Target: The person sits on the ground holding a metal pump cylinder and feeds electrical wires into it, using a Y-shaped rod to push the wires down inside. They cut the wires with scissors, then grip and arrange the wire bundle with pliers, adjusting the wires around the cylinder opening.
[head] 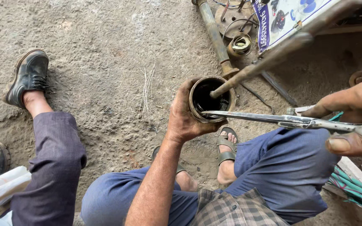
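1. The left hand is wrapped around a short, rusty-brown metal cylinder with a dark hollow mouth. The fingers are curled fully round its far wall and the thumb lies along the near side, so the grip is closed. The cylinder sits upright in the palm above the sandalled foot, its mouth tilted slightly toward the wearer.

2. The right hand pinches long, thin steel pliers near their pivot. The thumb lies beneath the handle and the forefinger on top, both closed on it. The other fingers run out of the picture, so I cannot tell how they sit.

3. The tips of the pliers rest on the cylinder's near rim, just beyond the left thumb. To my judgement, good work here depends on keeping the tips low against the inner wall.

4. A long grey metal rod comes in from beyond the left fingertips and enters the mouth at a slant. It looks wise to keep the pliers from crossing it.

5. I would hold the left wrist firm, since a slip would drive the tips toward the thumb.

6. Past the fingers, a rusty pipe and a small wire-wound coil lie on the gritty concrete floor. To the left, another person's dark trouser leg and black shoe stand well apart from both hands.
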